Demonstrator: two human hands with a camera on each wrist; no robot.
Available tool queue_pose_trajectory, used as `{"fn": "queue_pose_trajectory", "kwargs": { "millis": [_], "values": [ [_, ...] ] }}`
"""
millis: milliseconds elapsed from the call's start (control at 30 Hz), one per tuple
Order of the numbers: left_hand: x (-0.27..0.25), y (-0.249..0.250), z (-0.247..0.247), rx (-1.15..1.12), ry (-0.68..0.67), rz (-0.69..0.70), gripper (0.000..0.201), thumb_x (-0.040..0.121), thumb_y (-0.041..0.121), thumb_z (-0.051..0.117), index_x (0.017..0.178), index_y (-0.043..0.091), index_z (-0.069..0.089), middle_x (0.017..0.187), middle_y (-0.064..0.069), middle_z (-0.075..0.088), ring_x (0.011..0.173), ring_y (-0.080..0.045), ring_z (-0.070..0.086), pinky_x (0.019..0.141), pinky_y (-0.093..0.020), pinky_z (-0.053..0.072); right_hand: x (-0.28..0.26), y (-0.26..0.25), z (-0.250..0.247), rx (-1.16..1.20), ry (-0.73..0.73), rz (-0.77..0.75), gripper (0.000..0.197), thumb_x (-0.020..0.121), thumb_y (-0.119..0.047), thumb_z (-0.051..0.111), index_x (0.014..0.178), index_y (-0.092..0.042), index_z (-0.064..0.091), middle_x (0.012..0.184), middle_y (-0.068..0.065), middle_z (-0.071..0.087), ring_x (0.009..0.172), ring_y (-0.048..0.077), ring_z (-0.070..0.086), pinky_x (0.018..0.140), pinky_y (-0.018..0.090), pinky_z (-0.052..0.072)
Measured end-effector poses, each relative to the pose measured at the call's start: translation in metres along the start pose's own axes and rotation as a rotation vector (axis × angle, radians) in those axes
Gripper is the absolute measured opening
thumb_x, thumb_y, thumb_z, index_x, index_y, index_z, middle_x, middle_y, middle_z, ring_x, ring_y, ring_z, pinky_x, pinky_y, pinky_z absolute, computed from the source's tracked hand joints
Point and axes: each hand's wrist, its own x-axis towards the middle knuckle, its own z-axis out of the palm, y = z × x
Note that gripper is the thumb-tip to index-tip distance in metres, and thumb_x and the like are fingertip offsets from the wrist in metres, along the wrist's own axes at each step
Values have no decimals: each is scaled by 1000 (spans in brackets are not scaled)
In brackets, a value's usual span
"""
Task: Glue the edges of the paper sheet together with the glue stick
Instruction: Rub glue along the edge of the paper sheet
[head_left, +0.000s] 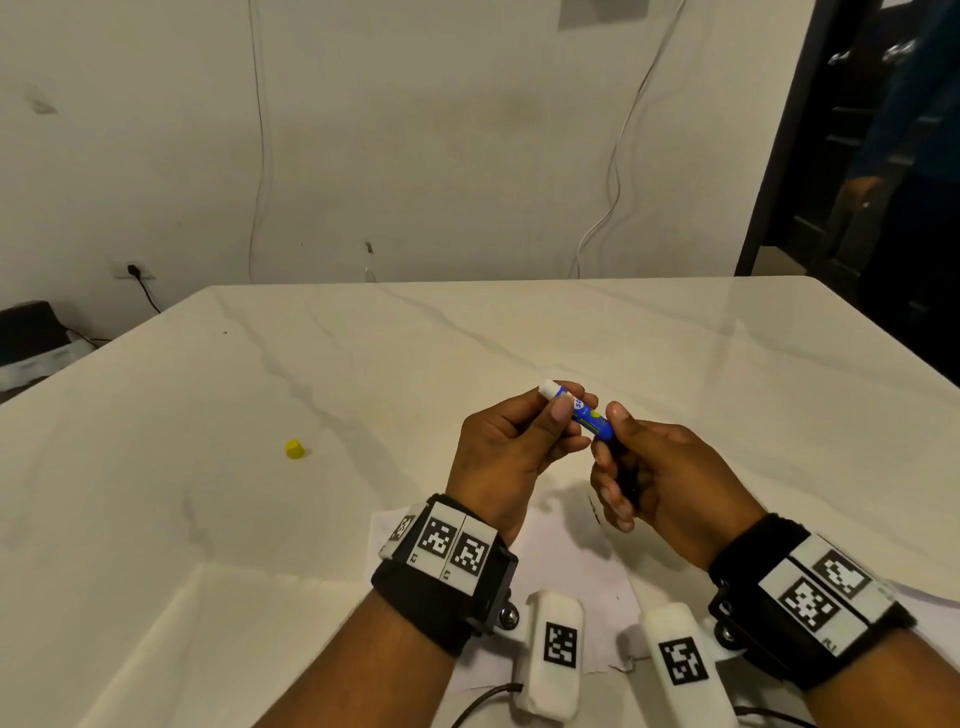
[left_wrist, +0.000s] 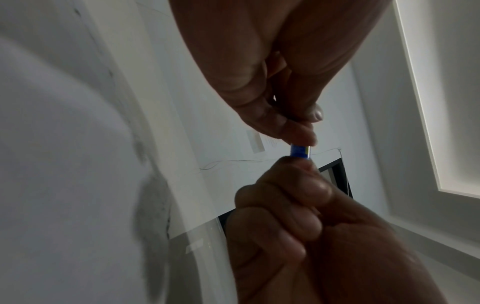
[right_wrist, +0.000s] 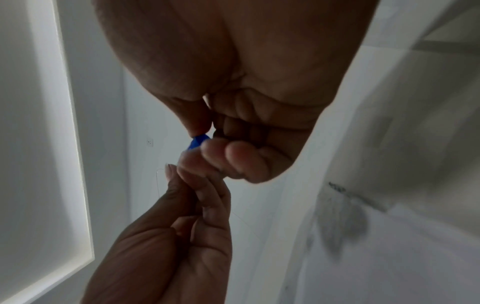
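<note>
A blue glue stick (head_left: 586, 415) with its white glue tip bared is held above the table between both hands. My left hand (head_left: 524, 441) grips the upper part with thumb and fingers. My right hand (head_left: 631, 457) pinches the bottom end with thumb and fingers. A short blue stretch of the glue stick (left_wrist: 300, 151) shows between the two hands in the left wrist view, and a blue sliver of the glue stick (right_wrist: 197, 141) in the right wrist view. The white paper sheet (head_left: 561, 551) lies flat on the table under my wrists, partly hidden by them.
A small yellow cap (head_left: 294, 449) lies on the white marble table (head_left: 260, 519) to the left of my hands. A wall with hanging cables stands behind the table. Another person (head_left: 904, 156) stands at the dark doorway at the far right.
</note>
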Motion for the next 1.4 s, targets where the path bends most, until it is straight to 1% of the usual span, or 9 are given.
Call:
{"fn": "queue_pose_trajectory", "kwargs": {
  "millis": [133,267,533,667,800,967,1100,1300,1400],
  "values": [
    [0,1,0,-8,29,18,25,94,10,59,113,-2,69,102,-11,75,76,-11,66,75,-22,56,2,2,0,-112,79,-140,41,83,-45,64,98,-7,68,69,13,64,59,28,55,62,39,51],
    [-2,0,1,18,24,28,24,93,11,60,111,0,71,102,-9,75,76,-11,65,74,-22,55,3,4,-3,-173,135,-240,38,78,-39,70,87,-3,64,67,12,65,57,28,57,65,44,52],
    [-4,1,3,47,-21,45,18,93,12,59,102,8,74,98,-6,75,72,-11,59,74,-22,54,0,-1,3,-61,79,-59,55,97,-47,47,72,0,60,52,13,45,43,22,35,44,29,37],
    [-2,3,2,37,28,64,21,93,13,59,107,4,72,99,-7,75,74,-11,62,73,-21,55,0,-1,5,-91,67,-92,53,90,-52,53,86,-1,66,61,15,58,49,26,49,55,38,49],
    [-1,2,0,41,45,72,22,93,14,60,108,4,72,102,-10,75,81,-15,64,73,-21,55,2,-1,4,-205,116,-212,39,80,-42,66,96,-6,65,69,10,68,58,27,59,67,47,54],
    [-2,4,3,41,-3,76,22,93,13,59,108,3,72,100,-8,75,73,-9,61,73,-21,54,0,-2,5,-177,100,-176,40,94,-40,52,83,-3,62,60,11,59,51,27,50,58,41,49],
    [-5,4,5,56,-42,84,20,86,24,63,99,15,76,100,-7,75,74,-11,60,74,-22,54,-3,-5,6,-69,63,-70,52,100,-45,42,73,-2,57,53,14,48,43,23,39,46,32,41],
    [-3,4,1,44,5,89,29,87,22,63,109,5,72,99,-6,75,75,-9,62,75,-23,55,-1,-4,7,-82,63,-121,47,88,-47,55,94,-1,65,69,14,63,58,27,54,61,38,52],
    [-2,4,1,39,12,82,27,89,19,62,109,4,72,100,-8,75,75,-10,63,74,-22,55,0,-3,6,-110,76,-164,46,81,-45,62,87,1,64,68,12,63,58,27,54,62,38,52]
  ]
}}
